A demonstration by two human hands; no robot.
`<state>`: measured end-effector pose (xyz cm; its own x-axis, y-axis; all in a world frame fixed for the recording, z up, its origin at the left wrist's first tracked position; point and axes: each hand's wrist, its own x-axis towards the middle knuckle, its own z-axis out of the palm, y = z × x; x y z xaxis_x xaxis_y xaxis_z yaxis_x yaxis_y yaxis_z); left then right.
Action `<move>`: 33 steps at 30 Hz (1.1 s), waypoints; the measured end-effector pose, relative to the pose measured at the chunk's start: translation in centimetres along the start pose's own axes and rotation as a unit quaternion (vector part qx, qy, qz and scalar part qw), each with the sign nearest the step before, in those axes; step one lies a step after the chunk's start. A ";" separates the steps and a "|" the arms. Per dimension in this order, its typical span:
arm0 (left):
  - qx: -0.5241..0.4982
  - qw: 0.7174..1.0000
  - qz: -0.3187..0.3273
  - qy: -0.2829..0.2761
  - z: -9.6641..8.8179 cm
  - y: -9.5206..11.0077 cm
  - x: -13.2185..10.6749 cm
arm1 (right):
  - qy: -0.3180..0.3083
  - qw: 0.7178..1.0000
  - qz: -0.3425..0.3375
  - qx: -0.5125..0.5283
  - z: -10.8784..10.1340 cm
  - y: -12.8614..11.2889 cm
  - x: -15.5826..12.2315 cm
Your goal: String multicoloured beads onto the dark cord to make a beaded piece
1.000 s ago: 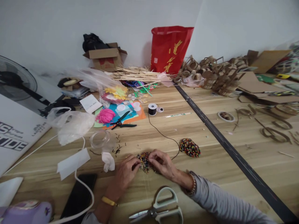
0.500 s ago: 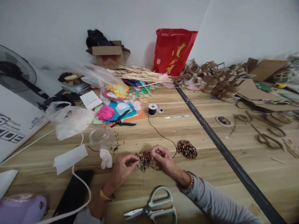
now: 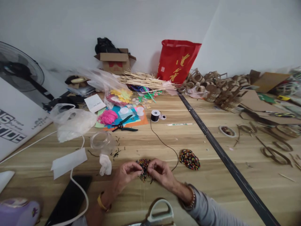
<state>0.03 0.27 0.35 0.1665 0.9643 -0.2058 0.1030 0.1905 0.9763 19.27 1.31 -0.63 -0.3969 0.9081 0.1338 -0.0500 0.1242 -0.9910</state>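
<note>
Loose multicoloured beads [image 3: 142,163] lie in a small pile between my two hands on the wooden table. My left hand [image 3: 128,174] is at the pile's left side, thumb and forefinger pinched; what sits in the pinch is too small to make out. My right hand [image 3: 162,172] is closed in a pinch at the right side of the beads, on the thin black cord [image 3: 164,142]. That cord runs back to a black-wound spool [image 3: 155,116]. A coiled strand of strung beads [image 3: 189,159] rests to the right. Below the hands lie pale-handled scissors [image 3: 161,216], partly cut off by the frame.
Left of my hands are a crumpled white tissue [image 3: 105,164], a clear round container [image 3: 101,141] and a white cable [image 3: 82,191]. Black-handled pliers [image 3: 122,125] lie on coloured paper beside pink yarn [image 3: 107,117]. A dark strip [image 3: 211,142] crosses the table at right.
My hands have come closer together over the beads, the right one moving left and down. The view has tilted up slightly, so the scissors now show less.
</note>
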 end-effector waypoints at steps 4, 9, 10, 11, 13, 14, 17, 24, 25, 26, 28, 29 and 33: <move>-0.009 1.000 0.005 -0.020 0.1 -0.2 -0.1 | -0.024 0.998 -0.018 -0.062 0.2 0.4 -0.3; -0.014 0.999 -0.006 -0.039 0.2 -0.5 -0.2 | -0.039 0.990 -0.049 -0.125 -0.1 0.8 -0.4; -0.017 0.999 -0.007 -0.041 0.2 -0.5 -0.2 | -0.040 0.989 -0.051 -0.129 -0.1 0.8 -0.4; -0.020 0.999 -0.006 -0.042 0.2 -0.6 -0.3 | -0.041 0.989 -0.051 -0.132 -0.1 0.8 -0.4; -0.023 0.999 -0.002 -0.038 0.2 -0.6 -0.3 | -0.043 0.989 -0.049 -0.132 -0.1 0.7 -0.5; -0.023 0.999 0.001 -0.035 0.1 -0.6 -0.3 | -0.044 0.989 -0.049 -0.130 -0.1 0.7 -0.5; -0.017 0.999 0.007 -0.030 0.1 -0.6 -0.3 | -0.043 0.990 -0.050 -0.125 0.0 0.7 -0.5; -0.004 0.999 0.018 -0.034 -0.1 -0.9 -0.1 | -0.048 0.987 -0.054 -0.141 0.0 0.9 -0.5; -0.002 0.999 0.018 -0.036 -0.1 -1.0 -0.1 | -0.047 0.987 -0.056 -0.142 0.0 0.9 -0.5; 0.000 0.999 0.017 -0.037 0.0 -1.0 -0.1 | -0.046 0.987 -0.058 -0.144 0.0 0.8 -0.5; 0.003 0.999 0.016 -0.041 0.0 -0.9 -0.2 | -0.045 0.986 -0.062 -0.149 0.0 0.7 -0.5; 0.004 0.999 0.017 -0.042 0.0 -0.9 -0.2 | -0.044 0.985 -0.064 -0.153 0.1 0.6 -0.5; 0.005 0.999 0.020 -0.043 0.0 -0.9 -0.2 | -0.047 0.983 -0.066 -0.162 0.1 0.4 -0.5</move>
<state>-0.13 -0.10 -0.49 0.2539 0.9519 -0.1713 0.1036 0.1493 0.9833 19.35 0.89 -1.06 -0.4902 0.8362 0.2458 0.1812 0.3736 -0.9097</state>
